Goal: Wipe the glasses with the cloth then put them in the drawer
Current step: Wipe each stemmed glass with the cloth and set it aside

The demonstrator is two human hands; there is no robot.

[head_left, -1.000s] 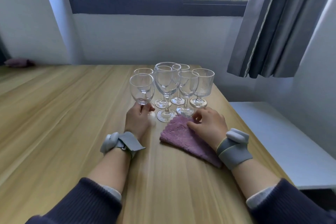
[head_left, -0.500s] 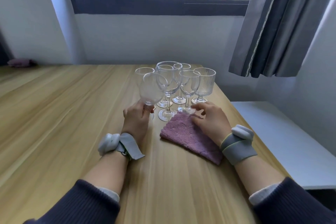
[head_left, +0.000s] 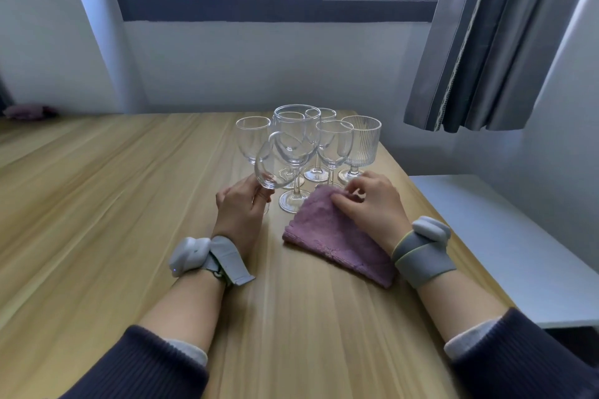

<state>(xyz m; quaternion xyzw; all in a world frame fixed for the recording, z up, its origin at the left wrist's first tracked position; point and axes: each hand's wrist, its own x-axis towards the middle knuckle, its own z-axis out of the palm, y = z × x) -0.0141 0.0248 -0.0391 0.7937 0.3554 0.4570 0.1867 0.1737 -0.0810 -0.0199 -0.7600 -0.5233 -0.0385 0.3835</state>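
I have my left hand (head_left: 240,209) wrapped around the stem of one wine glass (head_left: 278,162), fingers curled tight just under the bowl, and I tip it to the right so its mouth leans toward my other hand, where the wiping will happen. My right hand (head_left: 372,204) sits on the purple cloth (head_left: 327,236), fingertips (head_left: 348,193) pinching up its far corner; I judge I'm gathering it so it can go into the bowl. The cloth lies flat on the wooden table (head_left: 129,204), just beside the foot of the nearest standing glass. The other glasses (head_left: 334,146) stand upright in a tight cluster behind, near the table's far edge. I see no drawer from here, so nothing is put away yet.
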